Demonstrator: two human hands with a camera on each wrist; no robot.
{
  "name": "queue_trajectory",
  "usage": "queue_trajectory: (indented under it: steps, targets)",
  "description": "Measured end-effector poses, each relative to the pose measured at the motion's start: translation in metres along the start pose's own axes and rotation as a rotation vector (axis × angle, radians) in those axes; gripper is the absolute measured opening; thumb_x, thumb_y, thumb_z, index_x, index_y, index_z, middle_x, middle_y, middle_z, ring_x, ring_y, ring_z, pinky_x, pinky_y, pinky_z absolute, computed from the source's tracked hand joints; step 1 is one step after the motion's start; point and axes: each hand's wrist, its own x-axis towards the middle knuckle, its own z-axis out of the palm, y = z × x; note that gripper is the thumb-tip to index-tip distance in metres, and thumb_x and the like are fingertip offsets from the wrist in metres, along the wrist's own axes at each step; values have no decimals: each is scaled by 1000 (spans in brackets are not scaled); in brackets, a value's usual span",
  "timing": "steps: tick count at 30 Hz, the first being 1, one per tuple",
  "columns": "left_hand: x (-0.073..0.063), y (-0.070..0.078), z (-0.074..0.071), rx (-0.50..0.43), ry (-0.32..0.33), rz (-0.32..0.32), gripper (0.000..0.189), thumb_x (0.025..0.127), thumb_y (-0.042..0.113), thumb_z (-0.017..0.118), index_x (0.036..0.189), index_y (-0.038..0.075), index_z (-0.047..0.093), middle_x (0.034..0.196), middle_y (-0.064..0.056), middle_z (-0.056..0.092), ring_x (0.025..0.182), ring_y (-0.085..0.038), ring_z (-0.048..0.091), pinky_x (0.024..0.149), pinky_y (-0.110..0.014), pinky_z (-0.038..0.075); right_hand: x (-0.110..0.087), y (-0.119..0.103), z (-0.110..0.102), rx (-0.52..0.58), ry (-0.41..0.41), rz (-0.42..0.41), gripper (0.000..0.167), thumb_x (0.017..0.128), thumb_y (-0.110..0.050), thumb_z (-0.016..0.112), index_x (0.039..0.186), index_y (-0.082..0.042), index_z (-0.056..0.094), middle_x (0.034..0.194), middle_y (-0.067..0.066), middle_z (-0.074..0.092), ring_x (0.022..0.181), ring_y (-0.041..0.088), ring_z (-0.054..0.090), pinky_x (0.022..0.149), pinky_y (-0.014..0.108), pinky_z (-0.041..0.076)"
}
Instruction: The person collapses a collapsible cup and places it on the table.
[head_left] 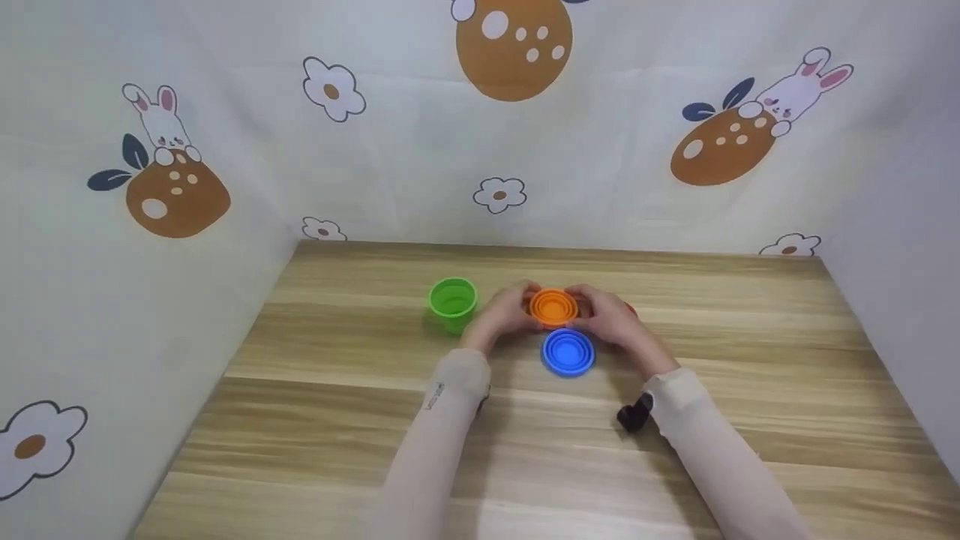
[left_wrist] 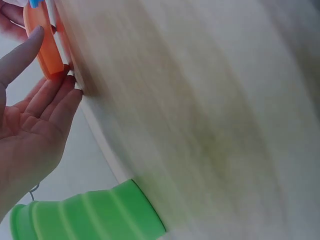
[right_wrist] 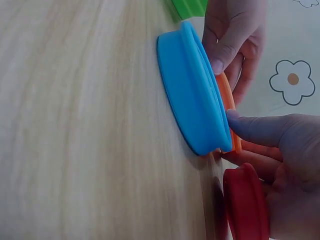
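Both hands hold an orange collapsible cup (head_left: pixel 553 308), folded flat into rings, from its two sides. My left hand (head_left: pixel 511 309) grips its left edge, thumb on the near rim and fingers at the far side. From the right, my right hand (head_left: pixel 606 315) pinches the opposite edge. Just in front of it a blue collapsible cup (head_left: pixel 568 352), also folded flat, lies on the table. A red folded cup (right_wrist: pixel 246 202) sits beside the right hand, mostly hidden behind it in the head view. The green cup (head_left: pixel 453 304) stands extended, left of the left hand.
The wood-grain table (head_left: pixel 315 427) ends at patterned cloth walls (head_left: pixel 405 150) at the back and both sides. A black wrist-camera mount (head_left: pixel 635 414) hangs below the right sleeve (head_left: pixel 720 450).
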Motion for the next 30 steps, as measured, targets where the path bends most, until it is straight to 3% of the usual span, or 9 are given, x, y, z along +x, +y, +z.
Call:
queue_trajectory:
  steps: [10, 16, 24, 26, 30]
  targets:
    - [0, -3, 0, -32, -15, -18, 67, 80, 2, 79, 140, 7, 49, 145, -13, 56, 137, -28, 50, 119, -40, 37, -4, 9, 7, 47, 45, -29, 59, 90, -13, 73, 142, 0, 49, 143, 22, 55, 132, 37, 53, 113, 52, 41]
    - [1, 1, 3, -21, 27, -54, 71, 80, 3, 79, 142, 4, 46, 145, -15, 56, 137, -30, 50, 119, -41, 36, -9, 12, 6, 36, 65, -41, 61, 92, -13, 71, 145, 1, 45, 147, 23, 51, 136, 38, 49, 116, 54, 37]
    - [0, 5, 7, -31, 60, -58, 83, 75, -2, 80, 147, 0, 37, 144, -14, 57, 139, -31, 48, 121, -40, 34, -11, 12, 7, 20, 96, -64, 62, 91, -13, 72, 145, -1, 45, 146, 21, 53, 128, 37, 54, 109, 52, 44]
    - [0, 7, 8, -14, 57, -49, 87, 75, -2, 80, 149, -1, 35, 144, -12, 58, 139, -31, 48, 121, -41, 33, -11, 11, 6, 16, 97, -54, 63, 91, -14, 72, 146, -1, 45, 147, 20, 52, 130, 37, 53, 111, 52, 42]
    - [0, 9, 10, 48, 51, -40, 91, 77, 2, 81, 152, 2, 30, 147, -10, 55, 139, -29, 48, 121, -40, 33, -12, 9, 6, -1, 94, -38, 62, 91, -14, 72, 145, -2, 45, 145, 19, 54, 116, 36, 58, 103, 48, 48]
